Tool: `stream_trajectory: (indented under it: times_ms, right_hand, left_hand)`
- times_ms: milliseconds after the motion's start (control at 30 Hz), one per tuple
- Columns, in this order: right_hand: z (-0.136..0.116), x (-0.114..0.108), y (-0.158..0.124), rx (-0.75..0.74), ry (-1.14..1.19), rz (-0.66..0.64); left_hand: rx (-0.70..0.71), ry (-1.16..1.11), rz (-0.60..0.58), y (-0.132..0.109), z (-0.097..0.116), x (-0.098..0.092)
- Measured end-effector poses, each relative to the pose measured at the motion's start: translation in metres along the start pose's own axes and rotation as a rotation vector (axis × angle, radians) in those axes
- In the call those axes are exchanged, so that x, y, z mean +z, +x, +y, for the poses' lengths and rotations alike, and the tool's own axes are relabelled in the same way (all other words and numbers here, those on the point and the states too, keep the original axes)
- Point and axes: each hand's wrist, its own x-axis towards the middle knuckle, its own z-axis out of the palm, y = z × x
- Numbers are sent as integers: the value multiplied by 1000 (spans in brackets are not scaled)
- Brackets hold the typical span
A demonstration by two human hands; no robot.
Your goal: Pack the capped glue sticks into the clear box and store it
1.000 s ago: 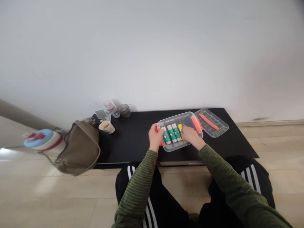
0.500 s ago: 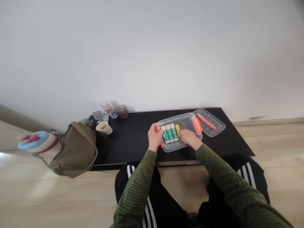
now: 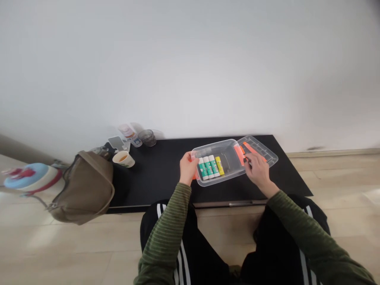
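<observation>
My left hand (image 3: 188, 168) grips the left end of a clear plastic box (image 3: 230, 156), thumb over the rim beside an orange latch. Inside, toward the left end, three green-and-white glue sticks (image 3: 208, 167) lie side by side, with a yellow stick (image 3: 219, 165) along their right. My right hand (image 3: 257, 168) has its fingers closed at the box's right end, by the other orange latch (image 3: 239, 154). A small dark patch shows at its fingertips, too small to name. Behind that hand lies the clear lid (image 3: 261, 148) with its orange handle, partly hidden.
The black table (image 3: 160, 170) stands against a white wall. On its left are a paper cup (image 3: 124, 159) with orange-brown drink, a glass ashtray-like dish (image 3: 147, 137), a pump bottle (image 3: 130, 135) and a phone-like grey item (image 3: 116, 143). A brown bag (image 3: 83, 188) and a blue-topped bottle (image 3: 34, 176) sit farther left.
My right hand has come out of the box, away from the yellow stick, to its right end. My left hand keeps its hold. The view has shifted slightly right.
</observation>
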Motion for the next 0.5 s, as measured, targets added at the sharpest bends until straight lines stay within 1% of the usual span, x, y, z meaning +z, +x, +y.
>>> stream_trajectory:
  times_ms: [67, 133, 200, 267, 333, 400, 500]
  right_hand:
    - [25, -2, -3, 90, -57, -54]
    - [45, 0, -8, 141, -124, -188]
    - [61, 4, -18, 137, -194, -340]
    - [74, 10, -31, 114, -251, -450]
    - [83, 15, -45, 120, -302, -499]
    - [89, 19, -55, 151, -350, -516]
    - [90, 23, -61, 181, -400, -523]
  left_hand:
    - [-12, -21, 2, 3, -2, 2]
    - [-14, -39, -4, 5, -5, 4]
    - [-14, -48, -15, 5, -7, 7]
    - [-15, -57, -29, 5, -8, 9]
    - [-9, -72, -54, 3, -8, 12]
    - [-3, -80, -82, 1, -7, 14]
    - [-12, -79, -116, -2, -4, 15]
